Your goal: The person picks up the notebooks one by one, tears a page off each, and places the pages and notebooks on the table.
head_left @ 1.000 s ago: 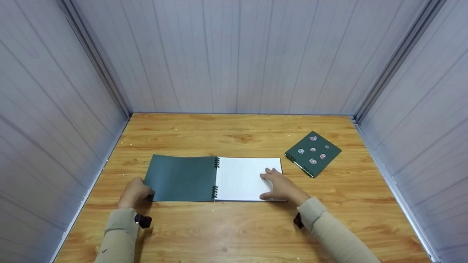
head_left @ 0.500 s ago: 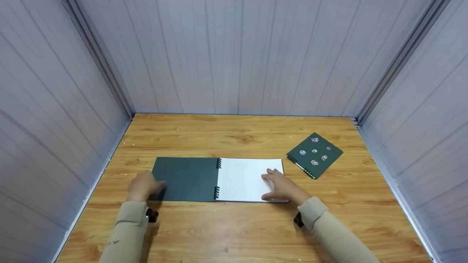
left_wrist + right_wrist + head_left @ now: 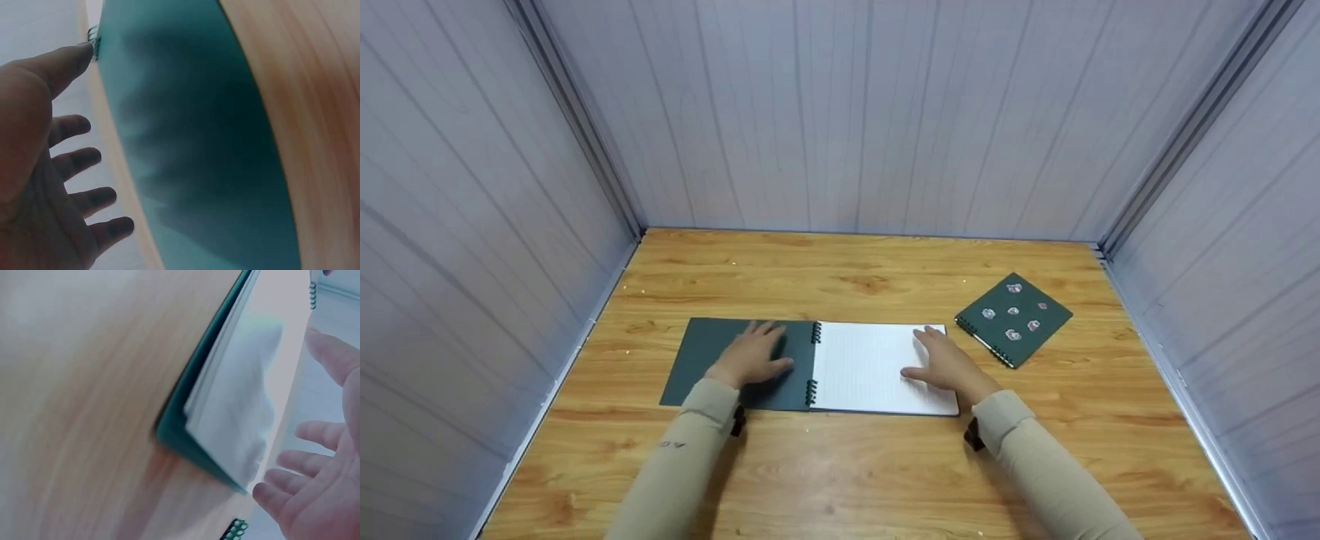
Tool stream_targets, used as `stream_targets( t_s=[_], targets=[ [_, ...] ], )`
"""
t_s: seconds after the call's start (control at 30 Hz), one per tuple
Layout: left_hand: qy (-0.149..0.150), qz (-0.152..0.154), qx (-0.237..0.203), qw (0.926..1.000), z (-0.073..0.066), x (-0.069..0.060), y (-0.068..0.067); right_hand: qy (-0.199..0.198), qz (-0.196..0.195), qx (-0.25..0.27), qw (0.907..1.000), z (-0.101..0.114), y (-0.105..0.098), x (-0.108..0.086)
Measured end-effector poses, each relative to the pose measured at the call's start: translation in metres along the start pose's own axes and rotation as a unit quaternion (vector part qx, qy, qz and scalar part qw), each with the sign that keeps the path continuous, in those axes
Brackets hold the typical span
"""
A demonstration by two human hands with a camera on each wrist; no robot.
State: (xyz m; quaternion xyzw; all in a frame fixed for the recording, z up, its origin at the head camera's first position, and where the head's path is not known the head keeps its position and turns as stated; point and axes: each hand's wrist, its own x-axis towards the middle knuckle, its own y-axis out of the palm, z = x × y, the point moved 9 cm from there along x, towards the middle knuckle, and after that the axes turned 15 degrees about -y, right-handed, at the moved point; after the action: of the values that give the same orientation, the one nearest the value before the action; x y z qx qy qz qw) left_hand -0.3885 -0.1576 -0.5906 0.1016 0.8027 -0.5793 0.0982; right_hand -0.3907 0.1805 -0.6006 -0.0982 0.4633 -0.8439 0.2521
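A spiral notebook lies open on the table in the head view, its dark green cover to the left and a lined white page to the right. Black wire coils join the two sides. Over the green cover is my left hand, fingers spread; in the left wrist view its shadow falls on the cover, apart from the fingers. My right hand is spread over the page's right part. Whether its fingertips touch the paper I cannot tell. Neither hand grips anything.
A smaller dark green spiral notebook with several stickers lies closed and turned at an angle on the right. The wooden table is bounded by pale panel walls at the back and both sides.
My left hand has left the cover's outer left edge and moved right over the cover, fingers now spread. The cover, slightly raised earlier, lies flat. The right hand shifts slightly over the page.
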Motion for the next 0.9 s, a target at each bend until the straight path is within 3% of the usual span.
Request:
stream_targets(
  t_s=[0.23, 0.43, 0.63, 0.9],
  targets=[
    [0.007, 0.016, 0.015, 0.9997, -0.012, 0.008, 0.014, 0.022, 0.022, -0.030, 0.9991, -0.016, 0.004, 0.005],
    [0.011, 0.019, 0.021, 0.9995, -0.012, 0.003, 0.016, 0.035, 0.026, -0.023, 0.9988, -0.019, 0.003, 0.008],
    [0.000, 0.032, 0.029, 0.9991, -0.014, 0.000, 0.020, 0.039, 0.043, -0.034, 0.9977, -0.022, 0.004, 0.012],
    [-0.010, 0.027, 0.029, 0.9992, -0.016, -0.001, 0.018, 0.057, 0.050, -0.035, 0.9965, -0.021, 0.004, 0.014]
  ],
)
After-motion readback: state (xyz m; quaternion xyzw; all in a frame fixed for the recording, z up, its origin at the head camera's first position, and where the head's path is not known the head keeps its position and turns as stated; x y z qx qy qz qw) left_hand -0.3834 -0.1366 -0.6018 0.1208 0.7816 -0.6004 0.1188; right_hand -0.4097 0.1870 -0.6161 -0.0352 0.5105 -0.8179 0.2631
